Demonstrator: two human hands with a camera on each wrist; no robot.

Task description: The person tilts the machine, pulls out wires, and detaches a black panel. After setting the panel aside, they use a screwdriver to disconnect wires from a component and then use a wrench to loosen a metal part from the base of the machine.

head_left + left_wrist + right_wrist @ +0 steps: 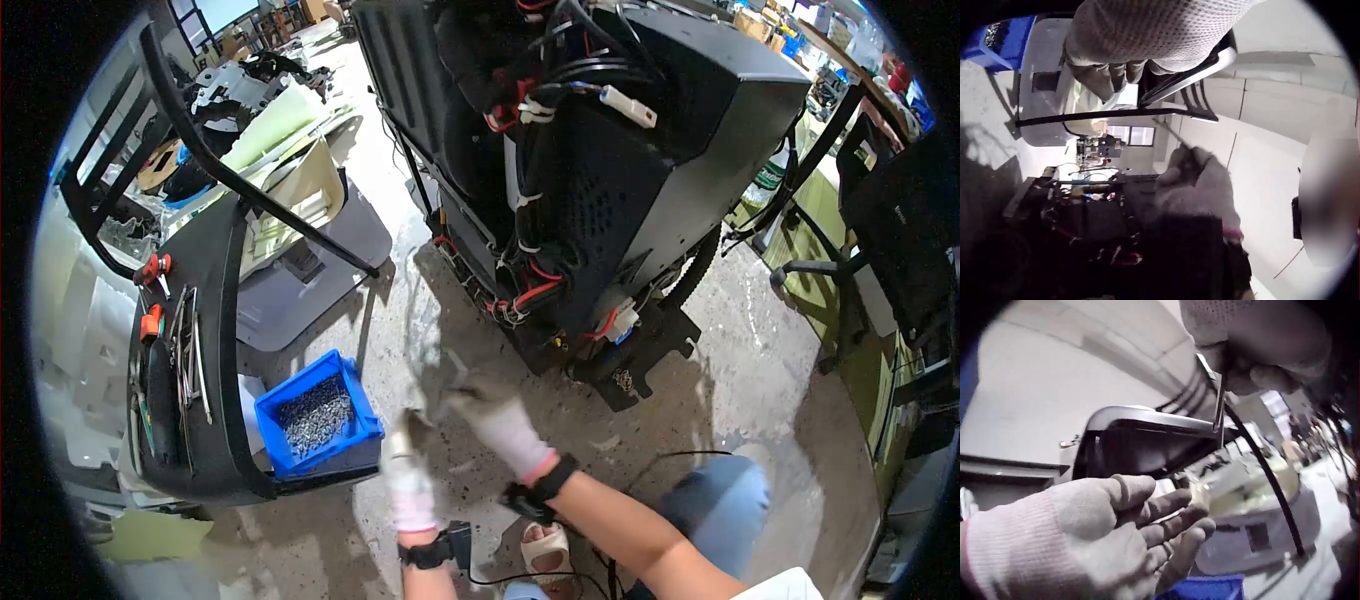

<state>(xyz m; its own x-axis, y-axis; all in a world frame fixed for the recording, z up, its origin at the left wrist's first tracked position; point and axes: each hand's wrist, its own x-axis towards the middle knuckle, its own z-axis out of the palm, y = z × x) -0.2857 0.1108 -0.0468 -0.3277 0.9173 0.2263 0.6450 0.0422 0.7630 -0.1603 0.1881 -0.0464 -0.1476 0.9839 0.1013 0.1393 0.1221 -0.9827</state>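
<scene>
My gloved right hand (492,415) pinches a thin metal rod-like tool (1219,412), which points away from the fingers; its exact kind cannot be told. Beside it is my gloved left hand (1094,534), palm turned up with loosely bent fingers and nothing visible in it. In the head view the left hand (408,465) is blurred, just right of a blue bin (372,424). Small dark metal pieces (315,415), like screws, fill the bin's bottom. Ahead of both hands stands a big black machine (640,190) with exposed wiring.
The blue bin sits on a black chair (225,370), where screwdrivers (152,325) and long metal rods (187,350) also lie. A grey plastic tub (330,295) with sheets in it stands behind. Bundled cables (530,200) hang down the machine. An office chair (880,230) is at the right.
</scene>
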